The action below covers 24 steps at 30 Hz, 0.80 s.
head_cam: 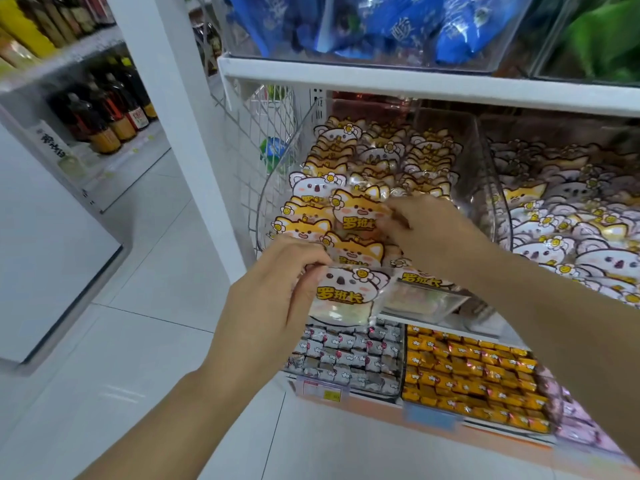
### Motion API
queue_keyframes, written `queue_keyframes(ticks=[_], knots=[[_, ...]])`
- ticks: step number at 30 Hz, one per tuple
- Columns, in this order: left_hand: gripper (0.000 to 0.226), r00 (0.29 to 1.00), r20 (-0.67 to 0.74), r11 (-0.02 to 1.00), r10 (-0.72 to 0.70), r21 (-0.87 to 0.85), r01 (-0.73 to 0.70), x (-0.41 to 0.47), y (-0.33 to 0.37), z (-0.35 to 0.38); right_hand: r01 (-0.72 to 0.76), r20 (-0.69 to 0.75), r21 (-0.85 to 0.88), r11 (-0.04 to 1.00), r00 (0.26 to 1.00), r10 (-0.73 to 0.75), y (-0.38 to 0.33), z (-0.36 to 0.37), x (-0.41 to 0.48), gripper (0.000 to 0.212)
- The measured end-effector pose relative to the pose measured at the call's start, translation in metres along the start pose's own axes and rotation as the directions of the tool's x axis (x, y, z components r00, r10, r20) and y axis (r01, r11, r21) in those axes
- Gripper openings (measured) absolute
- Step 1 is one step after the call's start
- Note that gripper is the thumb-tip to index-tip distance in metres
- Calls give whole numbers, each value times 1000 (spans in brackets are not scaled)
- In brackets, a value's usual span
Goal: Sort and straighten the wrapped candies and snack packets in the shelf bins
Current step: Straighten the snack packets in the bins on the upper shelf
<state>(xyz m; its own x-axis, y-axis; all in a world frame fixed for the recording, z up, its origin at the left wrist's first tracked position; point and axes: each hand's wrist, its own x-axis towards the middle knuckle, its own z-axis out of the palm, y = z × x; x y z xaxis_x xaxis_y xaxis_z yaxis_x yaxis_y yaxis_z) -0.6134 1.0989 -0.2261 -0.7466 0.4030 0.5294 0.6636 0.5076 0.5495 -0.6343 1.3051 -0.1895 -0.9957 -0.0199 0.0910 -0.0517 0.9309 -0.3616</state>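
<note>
Snack packets (377,157) printed with cartoon cats and koalas stand in rows inside a clear bin (277,181). The left hand (273,292) grips a koala packet (341,296) by its upper left edge and holds it at the front lip of that bin. The right hand (436,230) reaches in just above, fingers curled at the right edge of an orange cat packet (360,211); it seems to be pinching it, though blur softens the fingertips. Just to the right, a second bin (498,188) holds mostly koala packets; in the row below lie grey wrapped candies (349,355) and, beside them, orange wrapped candies (474,372); blue bags (398,26) sit overhead.
</note>
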Motion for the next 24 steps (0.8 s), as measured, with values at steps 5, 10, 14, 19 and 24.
queue_keyframes(ticks=[5, 10, 14, 19, 24], knots=[[15, 998, -17, 998, -57, -30, 57, -3, -4, 4, 50, -115, 183, 982, 993, -29, -4, -7, -7, 26], [13, 996, -32, 996, -78, -38, 77, -5, -4, 7, -14, 103, -49, 999, 995, 19, -2, 1, -1, 29], [13, 995, -31, 996, -90, -27, 90, -6, -4, 8, 32, 259, -98, 995, 966, -5, -1, -2, 7, 33], [13, 994, -39, 994, -103, -21, 103, -8, -6, 6, 10, 7, 48, 999, 1000, -10, -1, -8, -4, 30], [14, 986, -70, 988, -149, -45, 146, -11, -9, 3, 103, 329, -95, 990, 942, -66, -17, -8, -6, 49]])
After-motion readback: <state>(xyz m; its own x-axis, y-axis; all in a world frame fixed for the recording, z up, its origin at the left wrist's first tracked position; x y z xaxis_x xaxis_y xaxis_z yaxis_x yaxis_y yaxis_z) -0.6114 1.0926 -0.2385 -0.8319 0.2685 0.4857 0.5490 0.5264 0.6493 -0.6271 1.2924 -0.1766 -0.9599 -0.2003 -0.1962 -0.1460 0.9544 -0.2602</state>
